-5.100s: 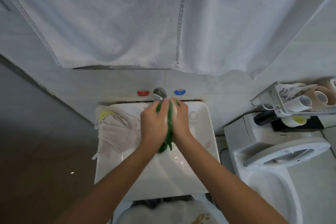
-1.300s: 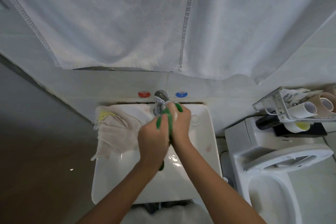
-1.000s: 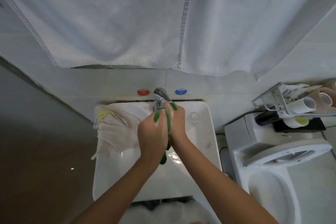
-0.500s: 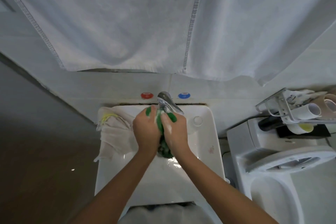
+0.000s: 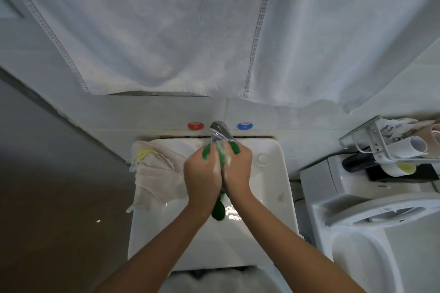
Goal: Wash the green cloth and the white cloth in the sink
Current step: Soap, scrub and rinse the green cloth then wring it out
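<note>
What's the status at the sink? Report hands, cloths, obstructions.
Left hand and right hand both gripping crumpled green cloth under chrome tap. Wrinkled white cloth draped on sink's left rim, untouched. Nothing obstructing.

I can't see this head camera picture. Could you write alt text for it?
Two hands, left hand and right hand, squeeze a soapy green cloth under the tap over a white sink. A white cloth lies on the sink's left edge; a towel hangs above.

Two bare forearms, no sleeves visible to frame edge. Left hand (image 5: 202, 179) and right hand (image 5: 238, 172): no rings, watch or gloves; patches of white soap lather on the fingers (image 5: 229, 162).
</note>
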